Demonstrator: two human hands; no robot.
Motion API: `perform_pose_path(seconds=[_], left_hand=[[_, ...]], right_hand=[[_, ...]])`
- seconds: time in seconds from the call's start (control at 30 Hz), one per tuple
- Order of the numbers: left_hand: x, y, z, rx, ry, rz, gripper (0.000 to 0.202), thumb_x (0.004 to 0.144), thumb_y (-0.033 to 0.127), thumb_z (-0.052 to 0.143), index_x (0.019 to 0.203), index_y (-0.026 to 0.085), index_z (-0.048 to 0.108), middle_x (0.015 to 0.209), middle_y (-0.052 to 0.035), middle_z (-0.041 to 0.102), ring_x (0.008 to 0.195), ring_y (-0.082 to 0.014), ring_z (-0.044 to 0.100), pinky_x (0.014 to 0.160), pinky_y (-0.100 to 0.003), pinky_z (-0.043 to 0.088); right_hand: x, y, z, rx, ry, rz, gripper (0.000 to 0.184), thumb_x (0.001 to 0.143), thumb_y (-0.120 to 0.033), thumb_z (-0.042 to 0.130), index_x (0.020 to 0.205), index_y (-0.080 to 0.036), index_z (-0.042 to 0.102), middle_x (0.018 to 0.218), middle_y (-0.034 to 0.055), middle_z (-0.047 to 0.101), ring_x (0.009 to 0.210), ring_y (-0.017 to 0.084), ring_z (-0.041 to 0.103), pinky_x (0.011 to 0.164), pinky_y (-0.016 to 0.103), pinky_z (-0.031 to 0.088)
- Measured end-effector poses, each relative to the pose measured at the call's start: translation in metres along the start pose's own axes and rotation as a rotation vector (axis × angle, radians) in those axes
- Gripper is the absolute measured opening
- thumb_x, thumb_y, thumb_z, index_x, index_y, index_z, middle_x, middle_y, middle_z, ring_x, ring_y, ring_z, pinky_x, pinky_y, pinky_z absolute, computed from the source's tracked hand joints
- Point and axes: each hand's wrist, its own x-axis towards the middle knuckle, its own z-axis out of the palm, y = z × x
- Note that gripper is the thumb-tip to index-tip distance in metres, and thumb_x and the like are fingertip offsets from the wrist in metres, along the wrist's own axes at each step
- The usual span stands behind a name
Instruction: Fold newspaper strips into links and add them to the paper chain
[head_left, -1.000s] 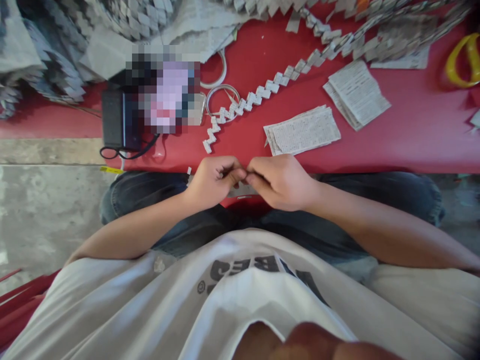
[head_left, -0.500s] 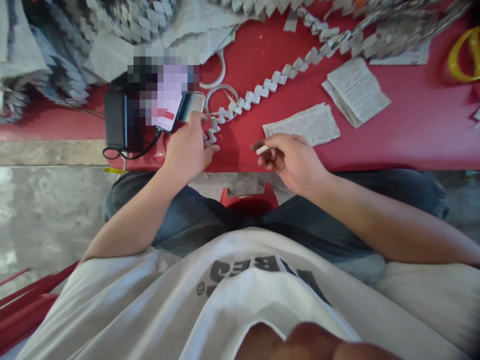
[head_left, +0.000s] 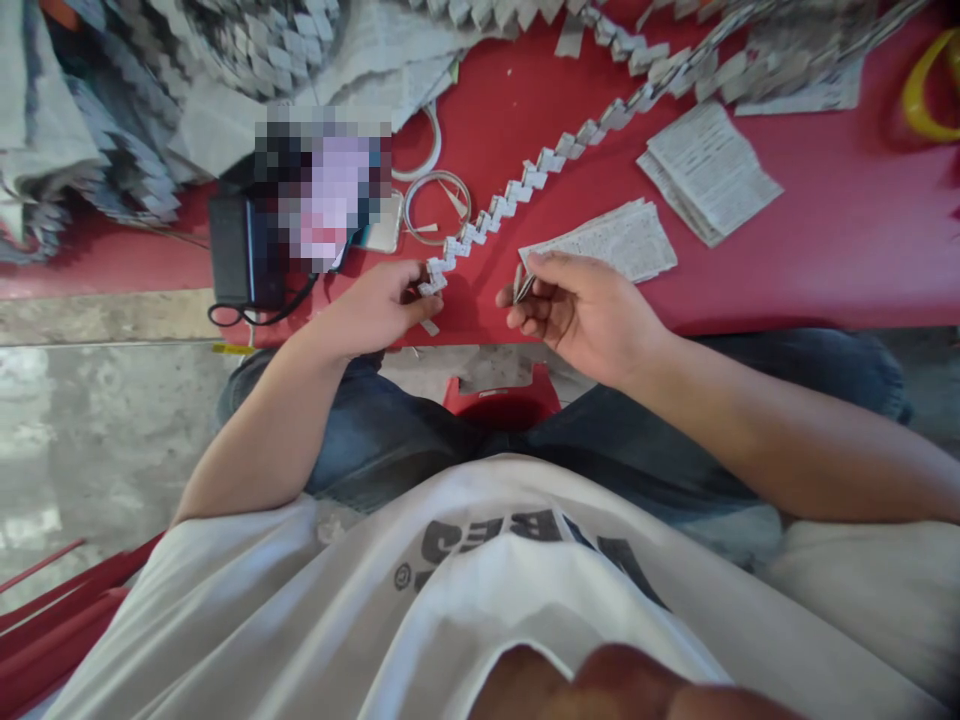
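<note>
At left, your left hand (head_left: 367, 308) has drawn back toward the table edge from half a second ago, and its thumb and fingers now pinch the near end of the grey-and-white zigzag chain of folded newspaper (head_left: 504, 205), which runs up and right across the red tabletop (head_left: 795, 250). Right of it, your right hand (head_left: 592, 308), fingers loosely curled, grips a small folded paper piece (head_left: 519, 284), its ends now showing spread apart. Farther right, the stack of narrow newsprint strips (head_left: 626, 240) lies just beyond that hand, as before.
</note>
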Motion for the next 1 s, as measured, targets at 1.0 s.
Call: perform_pose_path(seconds=[1.0], left_hand=[[-0.005,0.058,0.055,-0.468,0.083,0.371,0.056,0.082,0.075,0.093,0.083,0.021,0.078,0.095,-0.0060,0.083,0.094,-0.0225,0.082,0.090,-0.040,0.073]], right_hand=[[-0.020,-0.016,0.002,-0.393,0.019,-0.311,0.045,0.089,-0.028,0.100,0.122,-0.032,0.070,0.083,-0.0038,0.083,0.083,0.023,0.085,0.083,0.039,0.074]])
